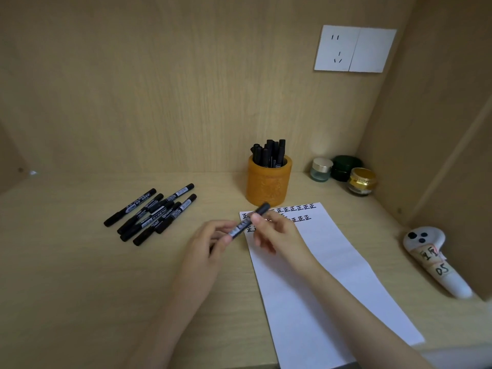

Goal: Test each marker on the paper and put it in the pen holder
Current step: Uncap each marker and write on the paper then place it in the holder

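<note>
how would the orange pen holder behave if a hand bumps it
The orange pen holder looks wide and squat, so it probably resists tipping. The markers standing in it rise above the rim, so they'd likely shift if it's pushed. On the smooth desk it may slide rather than topple.

We see both hands gripping one black marker (pixel 246 221) over the paper (pixel 314 275): the left hand (pixel 213 239) at its lower end, the right hand (pixel 274 230) near the cap. Just beyond our fingertips stands the orange pen holder (pixel 269 182); loose markers (pixel 151 213) lie left of the left fingers.
</note>
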Demonstrator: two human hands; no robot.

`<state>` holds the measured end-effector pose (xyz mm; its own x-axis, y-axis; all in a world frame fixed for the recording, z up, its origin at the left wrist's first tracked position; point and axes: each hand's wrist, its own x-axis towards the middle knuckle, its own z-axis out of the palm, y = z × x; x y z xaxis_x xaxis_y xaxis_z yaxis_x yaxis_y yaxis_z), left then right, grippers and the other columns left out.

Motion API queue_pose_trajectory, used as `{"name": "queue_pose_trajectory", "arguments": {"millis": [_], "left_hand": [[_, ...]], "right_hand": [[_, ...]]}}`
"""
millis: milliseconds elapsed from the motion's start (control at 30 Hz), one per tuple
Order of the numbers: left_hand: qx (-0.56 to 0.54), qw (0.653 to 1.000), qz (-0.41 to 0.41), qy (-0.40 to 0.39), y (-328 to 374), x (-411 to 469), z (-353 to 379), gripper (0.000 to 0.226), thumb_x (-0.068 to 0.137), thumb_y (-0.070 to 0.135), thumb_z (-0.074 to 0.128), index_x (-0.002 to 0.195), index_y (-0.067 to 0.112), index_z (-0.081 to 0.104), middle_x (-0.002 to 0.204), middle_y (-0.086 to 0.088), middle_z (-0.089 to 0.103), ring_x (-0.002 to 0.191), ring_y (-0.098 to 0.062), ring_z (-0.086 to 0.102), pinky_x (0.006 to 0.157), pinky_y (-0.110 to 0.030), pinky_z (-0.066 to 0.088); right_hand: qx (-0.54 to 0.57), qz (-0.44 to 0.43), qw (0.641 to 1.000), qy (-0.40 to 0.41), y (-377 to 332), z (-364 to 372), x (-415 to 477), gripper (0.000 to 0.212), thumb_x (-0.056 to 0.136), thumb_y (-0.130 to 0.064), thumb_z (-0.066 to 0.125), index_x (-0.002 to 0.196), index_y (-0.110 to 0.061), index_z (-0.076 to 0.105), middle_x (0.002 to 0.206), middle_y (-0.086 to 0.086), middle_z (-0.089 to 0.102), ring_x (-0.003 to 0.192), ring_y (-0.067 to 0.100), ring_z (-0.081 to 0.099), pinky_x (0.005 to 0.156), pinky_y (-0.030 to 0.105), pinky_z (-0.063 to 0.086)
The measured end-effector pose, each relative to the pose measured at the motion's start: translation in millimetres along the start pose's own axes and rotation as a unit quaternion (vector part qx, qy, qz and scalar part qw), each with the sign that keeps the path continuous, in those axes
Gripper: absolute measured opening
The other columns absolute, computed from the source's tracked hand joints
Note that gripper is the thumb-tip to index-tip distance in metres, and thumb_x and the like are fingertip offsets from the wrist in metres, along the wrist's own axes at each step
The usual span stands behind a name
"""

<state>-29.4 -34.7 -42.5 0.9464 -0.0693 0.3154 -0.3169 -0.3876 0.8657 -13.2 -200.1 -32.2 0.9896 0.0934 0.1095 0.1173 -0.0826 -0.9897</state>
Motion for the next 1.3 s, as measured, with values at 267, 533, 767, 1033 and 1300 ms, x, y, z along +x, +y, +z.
{"name": "queue_pose_trajectory", "arguments": {"millis": [267,533,767,1033,1300], "left_hand": [[-0.006,0.993,-0.009,-0.119,-5.9,-8.2,19.4,0.016,0.098,0.024,0.043,0.088,0.027,0.056,0.07,0.007,0.059,0.057,-0.005,0.05,0.061,-0.021,0.042],[-0.012,0.992,0.013,-0.121,2.3,-8.2,24.0,0.028,0.097,0.03,0.043,0.073,0.041,0.052,0.054,0.016,0.047,0.05,-0.002,0.037,0.053,-0.017,0.029],[-0.064,0.987,0.003,-0.145,3.9,-8.8,22.8,0.019,0.095,0.033,0.045,0.081,0.039,0.056,0.053,0.017,0.046,0.052,-0.002,0.034,0.054,-0.018,0.028],[-0.061,0.981,-0.077,-0.166,-0.3,-6.9,28.2,0.018,0.096,0.035,0.042,0.107,0.049,0.044,0.086,0.012,0.057,0.081,-0.013,0.055,0.079,-0.03,0.042],[-0.076,0.981,-0.052,-0.173,-5.2,-7.1,33.0,0.032,0.092,0.011,0.054,0.117,0.029,0.045,0.095,0.008,0.069,0.097,0.001,0.06,0.089,-0.011,0.042]], "right_hand": [[0.03,-0.004,1.0,0.007,3.3,-0.8,-6.5,0.023,0.093,-0.02,0.06,0.074,-0.01,0.053,0.051,-0.002,0.054,0.043,0.006,0.044,0.046,0.013,0.035],[0.027,-0.014,0.999,-0.017,2.6,-3.0,-10.6,0.027,0.096,-0.021,0.056,0.071,-0.011,0.051,0.053,-0.001,0.054,0.047,0.008,0.046,0.049,0.014,0.038],[0.014,-0.02,0.999,-0.026,3.0,-7.8,-13.5,0.023,0.096,-0.023,0.054,0.08,-0.007,0.053,0.054,-0.004,0.054,0.049,0.006,0.047,0.051,0.014,0.038],[0.06,-0.02,0.991,0.114,0.2,-29.6,-6.5,0.031,0.089,-0.031,0.061,0.088,0.0,0.058,0.055,0.003,0.052,0.045,0.009,0.042,0.045,0.018,0.033],[0.135,0.006,0.974,0.182,12.5,-94.9,12.9,0.025,0.09,-0.017,0.064,0.07,-0.016,0.049,0.052,-0.004,0.04,0.046,0.012,0.035,0.043,0.022,0.028]]}}
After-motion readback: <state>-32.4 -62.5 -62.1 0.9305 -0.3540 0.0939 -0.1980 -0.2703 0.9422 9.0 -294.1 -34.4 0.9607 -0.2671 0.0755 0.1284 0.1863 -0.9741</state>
